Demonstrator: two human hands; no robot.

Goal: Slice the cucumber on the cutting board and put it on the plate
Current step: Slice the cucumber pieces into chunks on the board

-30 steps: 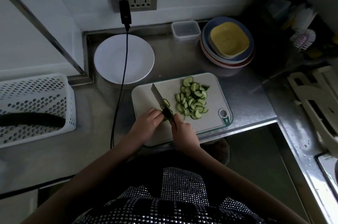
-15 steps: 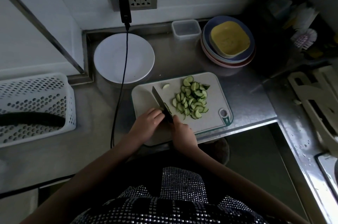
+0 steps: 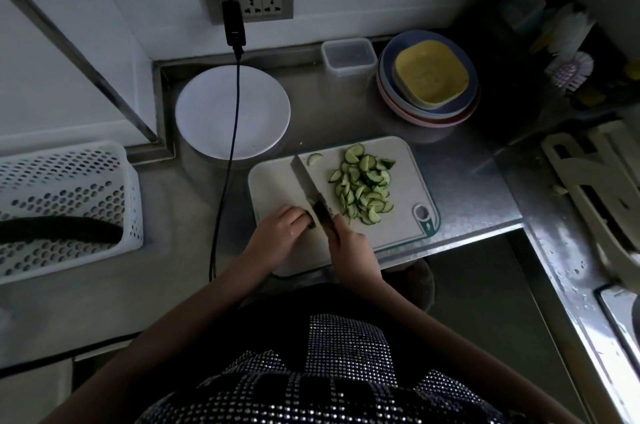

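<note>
A pile of green cucumber slices (image 3: 363, 186) lies on the right half of the pale cutting board (image 3: 277, 181). One stray slice (image 3: 314, 158) sits near the board's far edge. My left hand (image 3: 282, 233) pins the last small cucumber end (image 3: 311, 222), mostly hidden under my fingertips. My right hand (image 3: 348, 245) grips the handle of a knife (image 3: 306, 186); its blade rests on the board, right against the cucumber end. The white plate (image 3: 204, 111) stands bare behind the board to the left.
A black cable (image 3: 230, 132) hangs from the wall socket across the plate. A white perforated basket (image 3: 69, 188) sits at left. A clear container (image 3: 349, 56) and stacked coloured plates (image 3: 429, 84) stand at the back right. The counter edge runs just below the board.
The knife came down through the cucumber end, and my left hand slid a little toward me. One slice has jumped to the far edge of the board.
</note>
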